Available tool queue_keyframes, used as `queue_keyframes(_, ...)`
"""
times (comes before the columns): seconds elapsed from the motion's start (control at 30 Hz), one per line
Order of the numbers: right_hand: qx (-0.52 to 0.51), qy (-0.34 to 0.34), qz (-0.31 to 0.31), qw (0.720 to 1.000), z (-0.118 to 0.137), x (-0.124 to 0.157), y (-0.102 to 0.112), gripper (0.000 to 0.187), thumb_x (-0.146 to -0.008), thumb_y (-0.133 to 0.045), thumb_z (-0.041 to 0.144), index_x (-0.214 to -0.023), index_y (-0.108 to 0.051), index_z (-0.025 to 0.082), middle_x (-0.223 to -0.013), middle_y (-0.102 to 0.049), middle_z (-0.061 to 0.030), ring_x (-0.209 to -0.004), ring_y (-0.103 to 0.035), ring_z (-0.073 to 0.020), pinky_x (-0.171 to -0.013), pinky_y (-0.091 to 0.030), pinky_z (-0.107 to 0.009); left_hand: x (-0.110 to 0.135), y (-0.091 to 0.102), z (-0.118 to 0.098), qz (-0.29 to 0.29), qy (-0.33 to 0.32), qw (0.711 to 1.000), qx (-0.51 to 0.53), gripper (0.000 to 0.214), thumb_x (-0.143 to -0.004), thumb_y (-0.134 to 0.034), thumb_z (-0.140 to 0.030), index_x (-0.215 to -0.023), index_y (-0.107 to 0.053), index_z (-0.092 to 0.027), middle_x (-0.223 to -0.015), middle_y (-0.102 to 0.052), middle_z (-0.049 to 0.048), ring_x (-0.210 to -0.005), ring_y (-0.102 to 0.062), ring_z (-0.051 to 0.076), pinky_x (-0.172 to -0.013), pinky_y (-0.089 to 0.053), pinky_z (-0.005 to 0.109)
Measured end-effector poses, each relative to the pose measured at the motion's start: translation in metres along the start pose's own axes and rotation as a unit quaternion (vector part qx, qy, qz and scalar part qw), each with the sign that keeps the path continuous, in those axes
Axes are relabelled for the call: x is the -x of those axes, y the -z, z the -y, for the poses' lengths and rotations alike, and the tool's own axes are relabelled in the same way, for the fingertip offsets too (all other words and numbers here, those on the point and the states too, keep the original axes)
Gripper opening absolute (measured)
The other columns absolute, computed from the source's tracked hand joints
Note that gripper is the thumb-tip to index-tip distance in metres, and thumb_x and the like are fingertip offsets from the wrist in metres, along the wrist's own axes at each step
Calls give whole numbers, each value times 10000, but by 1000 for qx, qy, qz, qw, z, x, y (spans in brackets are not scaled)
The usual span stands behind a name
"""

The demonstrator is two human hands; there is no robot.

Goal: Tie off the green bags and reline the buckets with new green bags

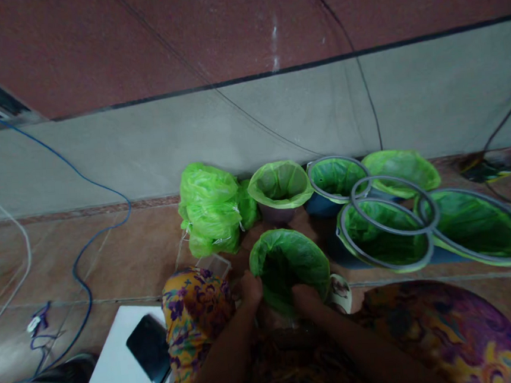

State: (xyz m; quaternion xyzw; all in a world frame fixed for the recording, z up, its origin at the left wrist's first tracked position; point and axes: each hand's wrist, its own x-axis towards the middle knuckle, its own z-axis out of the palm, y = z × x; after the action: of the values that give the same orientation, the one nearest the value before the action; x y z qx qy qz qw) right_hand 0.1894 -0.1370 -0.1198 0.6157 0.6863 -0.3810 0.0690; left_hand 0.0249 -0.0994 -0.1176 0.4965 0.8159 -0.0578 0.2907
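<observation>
A bin lined with a green garbage bag [306, 255] stands between my knees, its bag spread over the rim. At the left side of that rim, my left hand [250, 288] is closed on the bag's edge. My right hand [305, 297] reaches over the near rim into the bag, and its fingertips are hidden in the dark interior. Beside the bin on the right lies a pale object with a printed pattern [341, 294], partly covered. Behind it stand more lined bins, including one with a loose bag edge [280, 183].
Stacked bundles of green bags [209, 201] sit left of the bins. A loose grey ring [358, 197] rests across bins at right. A phone [149, 350] lies on a white surface [118, 358]. A blue cable [81, 272] crosses the tiled floor. A wall [249, 114] stands behind.
</observation>
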Motion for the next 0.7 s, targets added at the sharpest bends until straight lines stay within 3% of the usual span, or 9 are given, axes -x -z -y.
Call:
queue_keyframes(0.1,17,14,-22,1000,4,6,7,272,-798,-497,116,-963,-712,131,-979,-702,-183,-971,-653,-261,-867,-466,-362,-3,-1,-3,-11,8,1000,-4,284,-872,-491,-211,-1096,-611,-81,-1052,-695,200,-1010,-667,283,-781,-485,316)
queue_keyframes(0.2,-9,99,-57,993,16,11,4,354,-834,-419,111,-1092,-659,138,-1089,-671,-148,-1074,-600,-228,-957,-429,-332,-5,-2,-3,-14,6,1000,-1,277,-873,-486,-195,-1098,-602,-83,-1040,-698,200,-994,-673,269,-767,-485,312)
queue_keyframes(0.33,-84,172,-14,981,32,12,-20,478,-774,-511,163,-1245,-574,115,-1219,-631,-149,-1143,-569,-235,-989,-423,-316,-5,-4,-3,-20,3,1000,1,264,-876,-484,-201,-1084,-609,-95,-1024,-705,194,-1002,-674,252,-775,-480,292)
queue_keyframes(0.47,-90,144,52,984,27,5,-35,629,-713,-631,235,-1322,-518,126,-1291,-601,-162,-1166,-577,-277,-977,-447,-349,-5,-5,-2,-27,10,1000,-5,269,-865,-506,-215,-1084,-611,-98,-1032,-702,202,-1027,-665,279,-784,-484,311)
queue_keyframes(0.6,16,78,129,988,9,-3,-25,636,-605,-786,350,-1191,-632,157,-1159,-677,-173,-1048,-645,-347,-865,-510,-418,-4,-4,-4,-28,16,999,-7,265,-869,-502,-221,-1076,-617,-103,-1034,-704,199,-995,-678,266,-770,-488,301)
queue_keyframes(0.7,75,57,123,988,3,-4,-15,691,-536,-840,282,-1178,-641,118,-1162,-660,-229,-1075,-619,-411,-885,-487,-510,-2,-2,-7,-33,16,999,-10,344,-894,-483,-360,-1074,-622,-101,-1029,-701,209,-1013,-669,281,-799,-489,321)
